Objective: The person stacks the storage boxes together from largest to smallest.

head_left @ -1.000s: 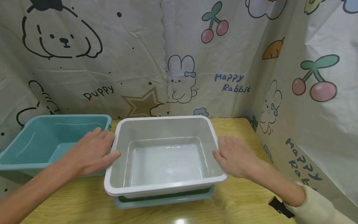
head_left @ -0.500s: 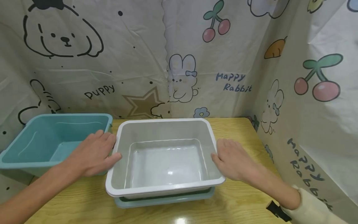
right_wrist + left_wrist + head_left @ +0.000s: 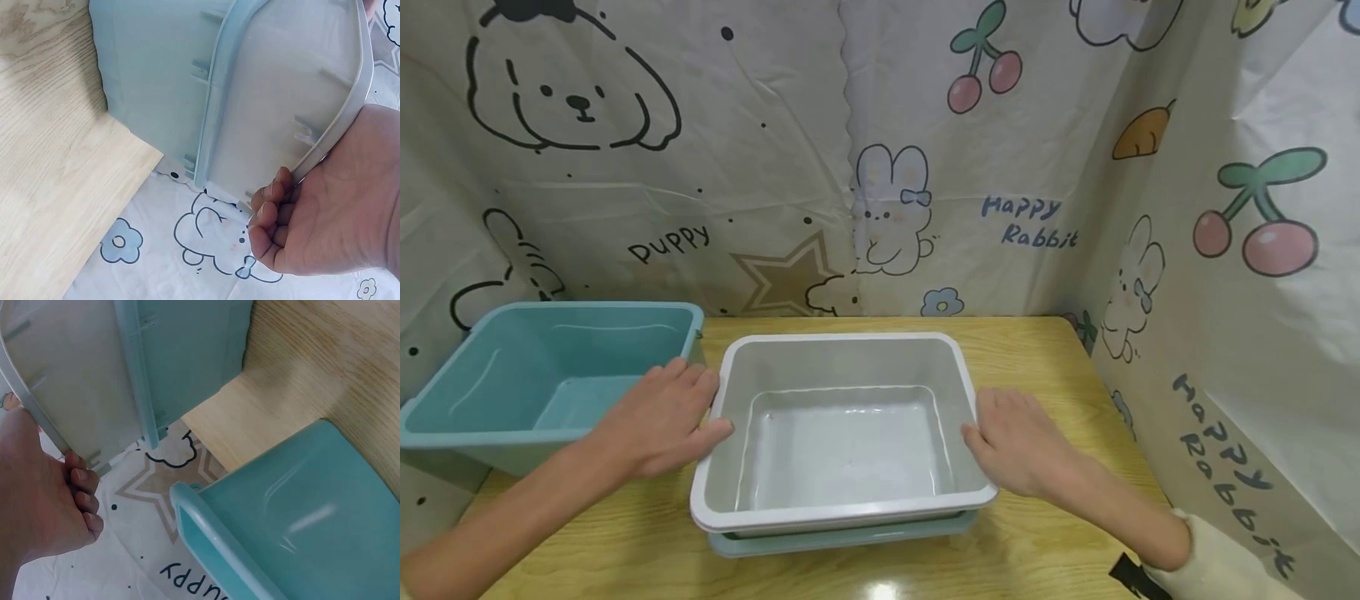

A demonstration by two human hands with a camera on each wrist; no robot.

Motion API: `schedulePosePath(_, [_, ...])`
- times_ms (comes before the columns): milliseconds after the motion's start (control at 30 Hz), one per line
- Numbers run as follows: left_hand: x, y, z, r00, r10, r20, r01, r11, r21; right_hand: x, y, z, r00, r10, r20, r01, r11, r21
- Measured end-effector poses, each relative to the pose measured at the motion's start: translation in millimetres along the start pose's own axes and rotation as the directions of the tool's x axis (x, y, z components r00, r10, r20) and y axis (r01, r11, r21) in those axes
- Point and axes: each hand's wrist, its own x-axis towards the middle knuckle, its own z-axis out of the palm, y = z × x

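A white plastic bin (image 3: 850,450), with nothing inside it, sits partly down inside a light teal bin (image 3: 850,539), whose front rim shows beneath it. My left hand (image 3: 673,421) grips the white bin's left rim, thumb over the top and fingers curled under the edge in the left wrist view. On the opposite side my right hand (image 3: 1018,442) holds the right rim the same way. The right wrist view shows the white wall (image 3: 281,94) standing well above the teal bin's rim (image 3: 215,87).
Another teal bin (image 3: 550,367) stands at the left of the wooden table (image 3: 1037,542), close by my left forearm. A cartoon-printed cloth (image 3: 775,167) hangs behind the table and along its sides.
The white bin has gone down deeper into the teal bin, with both hands moving down along with it. The other teal bin has stayed in place.
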Motion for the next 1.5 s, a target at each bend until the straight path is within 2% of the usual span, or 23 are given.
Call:
schedulePosePath(233, [1.6,-1.0,4.0,1.0,0.001,-0.005,-0.001,1.0,0.011,-0.8,-0.3,3.1,1.0,-0.005,-0.029,0.004,1.0,-0.01])
schedulePosePath(600, [4.8,-3.1,11.2,1.0,0.003,0.004,-0.003,1.0,0.015,0.6,1.7,11.3,1.0,0.018,-0.001,-0.018,1.0,-0.003])
schedulePosePath(1067, [7.1,-5.7,23.6,1.0,0.017,0.025,-0.017,1.0,0.013,0.7,2.5,20.8,1.0,0.017,-0.02,-0.018,1.0,-0.001])
schedulePosePath(1500, [3.6,-6.6,33.3,1.0,0.023,-0.016,-0.023,1.0,0.013,1.4,2.6,31.7,0.999,0.028,-0.025,-0.028,0.999,0.025])
